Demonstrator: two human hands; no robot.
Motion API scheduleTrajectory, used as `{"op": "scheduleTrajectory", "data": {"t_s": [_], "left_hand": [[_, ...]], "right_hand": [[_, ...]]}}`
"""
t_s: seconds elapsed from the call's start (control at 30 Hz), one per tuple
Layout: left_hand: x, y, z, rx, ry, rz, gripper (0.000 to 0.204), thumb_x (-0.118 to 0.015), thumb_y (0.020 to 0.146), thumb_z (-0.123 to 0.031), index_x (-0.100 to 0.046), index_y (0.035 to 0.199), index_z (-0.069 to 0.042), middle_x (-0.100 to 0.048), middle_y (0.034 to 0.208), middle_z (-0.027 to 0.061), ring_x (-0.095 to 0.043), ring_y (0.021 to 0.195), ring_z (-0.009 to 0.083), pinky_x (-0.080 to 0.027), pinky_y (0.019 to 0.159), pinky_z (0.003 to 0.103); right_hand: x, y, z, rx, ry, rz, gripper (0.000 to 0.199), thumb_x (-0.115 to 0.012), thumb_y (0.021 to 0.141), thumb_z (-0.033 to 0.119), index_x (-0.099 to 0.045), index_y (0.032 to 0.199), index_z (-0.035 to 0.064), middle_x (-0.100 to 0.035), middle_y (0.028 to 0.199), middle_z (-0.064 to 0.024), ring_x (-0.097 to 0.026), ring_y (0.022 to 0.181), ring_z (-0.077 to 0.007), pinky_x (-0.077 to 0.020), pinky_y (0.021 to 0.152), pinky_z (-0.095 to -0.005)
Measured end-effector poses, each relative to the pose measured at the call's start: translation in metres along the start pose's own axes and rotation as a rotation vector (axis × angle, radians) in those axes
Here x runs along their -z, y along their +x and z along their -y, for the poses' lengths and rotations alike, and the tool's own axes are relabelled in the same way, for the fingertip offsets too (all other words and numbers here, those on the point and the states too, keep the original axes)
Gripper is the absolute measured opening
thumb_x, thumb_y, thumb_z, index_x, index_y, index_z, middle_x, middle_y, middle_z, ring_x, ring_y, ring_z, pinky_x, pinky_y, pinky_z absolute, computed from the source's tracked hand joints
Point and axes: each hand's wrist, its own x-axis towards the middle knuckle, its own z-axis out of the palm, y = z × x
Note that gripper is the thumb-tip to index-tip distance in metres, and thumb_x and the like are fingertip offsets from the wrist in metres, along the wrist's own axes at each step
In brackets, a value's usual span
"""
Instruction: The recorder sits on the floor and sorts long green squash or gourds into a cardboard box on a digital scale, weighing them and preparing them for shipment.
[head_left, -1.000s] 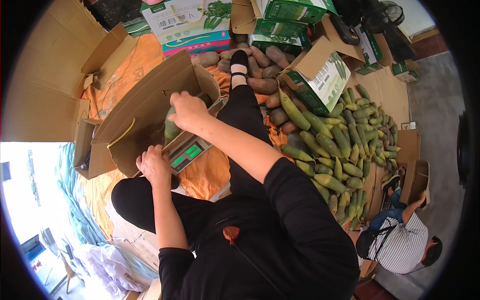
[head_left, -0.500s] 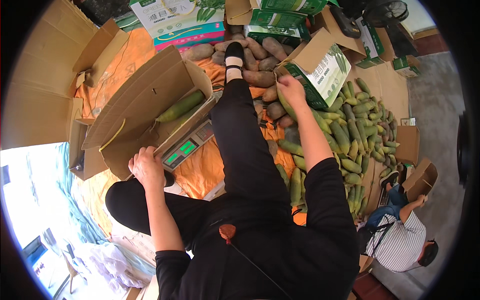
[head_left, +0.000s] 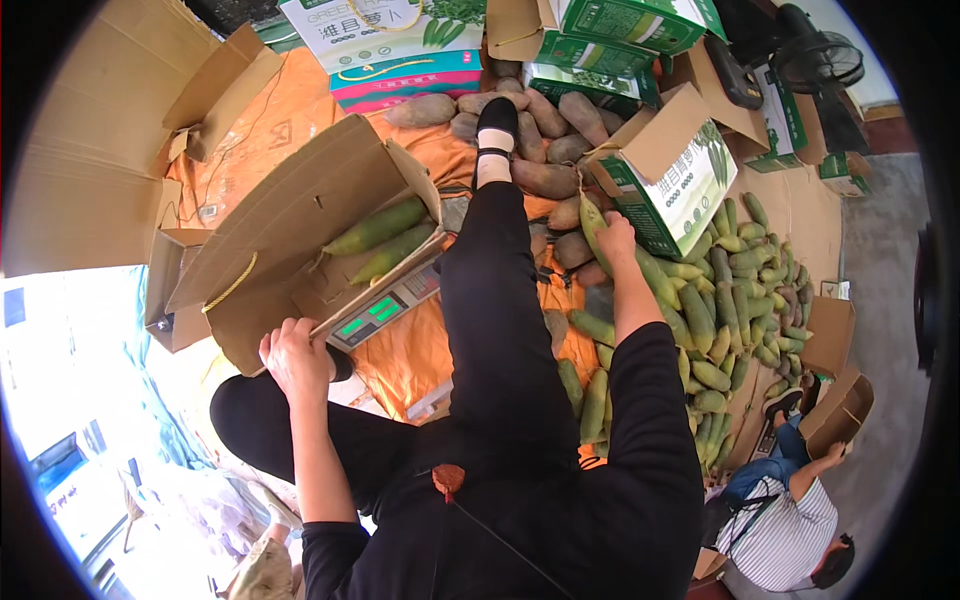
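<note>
On a clock centred on the view, the right hand (head_left: 616, 238) is at 2 o'clock, its fingers bent against a long green radish (head_left: 592, 212); the underside is hidden, so I cannot tell whether they have closed around it. That radish lies at the near edge of the pile (head_left: 697, 315), just beside the printed carton (head_left: 645, 210), its thin root pointing towards 12. The left hand (head_left: 294, 355), towards 8, pinches the near edge of the open box (head_left: 300, 195), fingers curled over the cardboard. Inside, at 10, lie two more radishes (head_left: 375, 228); the scale (head_left: 385, 308) shows along the box's side nearest the lap, its display lit green. The radish looks stiff, smooth and fairly heavy for its girth, so it should not bend, but could roll or slip from a fingertip grip. The thick middle seems the place to take it, palm over and fingers well round; the thin root would probably snap, and a knock might bruise the skin.
</note>
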Motion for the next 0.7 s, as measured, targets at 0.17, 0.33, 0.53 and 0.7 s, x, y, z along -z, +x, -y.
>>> {"op": "scheduleTrajectory", "data": {"t_s": [0.17,0.33,0.53,0.7], "left_hand": [[-0.002,0.003,0.003,-0.011,-0.012,-0.022,0.008,-0.068,0.073,-0.015,-0.067,0.079,-0.011,-0.061,0.08,0.0058,-0.058,0.085,0.0269,-0.038,0.094,0.044],[0.0,0.004,0.003,-0.013,-0.011,-0.028,0.01,-0.07,0.071,-0.016,-0.067,0.077,-0.009,-0.061,0.078,0.0057,-0.059,0.085,0.0263,-0.039,0.092,0.042],[-0.002,0.004,0.007,-0.023,-0.035,-0.033,0.011,-0.067,0.069,-0.01,-0.066,0.08,-0.011,-0.059,0.081,0.0053,-0.057,0.086,0.026,-0.038,0.094,0.044],[-0.001,0.001,0.008,-0.02,-0.025,-0.038,0.012,-0.069,0.069,-0.011,-0.067,0.081,-0.012,-0.059,0.08,0.004,-0.057,0.086,0.025,-0.038,0.095,0.046]], "right_hand": [[-0.006,0.027,0.038,0.007,0.047,-0.002,0.062,-0.067,0.079,0.022,-0.042,0.136,0.0161,-0.052,0.13,-0.0127,-0.043,0.127,-0.0305,-0.0381,0.099,-0.0523],[-0.023,0.03,0.055,0.05,-0.045,0.044,0.057,-0.065,0.079,0.019,-0.045,0.132,0.018,-0.055,0.126,-0.0107,-0.046,0.122,-0.0301,-0.0402,0.096,-0.0502],[-0.024,-0.004,0.061,0.263,-0.302,-0.004,0.022,-0.062,0.082,0.026,-0.066,0.101,0.0149,-0.061,0.108,-0.0089,-0.053,0.107,-0.0303,-0.0458,0.087,-0.0489],[-0.023,-0.031,0.035,0.354,-0.14,-0.13,0.023,-0.059,0.085,0.029,-0.068,0.092,0.0084,-0.061,0.105,-0.0119,-0.055,0.102,-0.0325,-0.0457,0.086,-0.0464]]}}
